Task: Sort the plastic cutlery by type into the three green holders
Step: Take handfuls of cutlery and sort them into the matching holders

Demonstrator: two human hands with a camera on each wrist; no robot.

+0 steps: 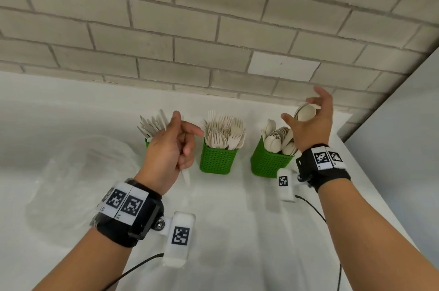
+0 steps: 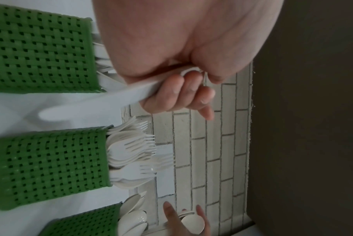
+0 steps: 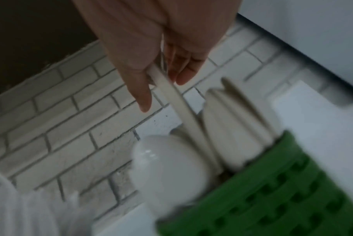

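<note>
Nearest me, left hand (image 1: 169,155) grips a knife (image 2: 95,102) at nine o'clock; right hand (image 1: 308,122) pinches spoons (image 1: 305,111) at two o'clock. All three holders (image 1: 217,160) look nearly full; I judge sorting almost done.

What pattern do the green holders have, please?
The holders have a woven basket-weave lattice with small holes, clearest in the left wrist view.

Left holder (image 1: 147,142) mostly hidden behind left hand (image 1: 166,148); right-wrist view motion-blurred; held knife (image 1: 185,175) largely covered.
</note>
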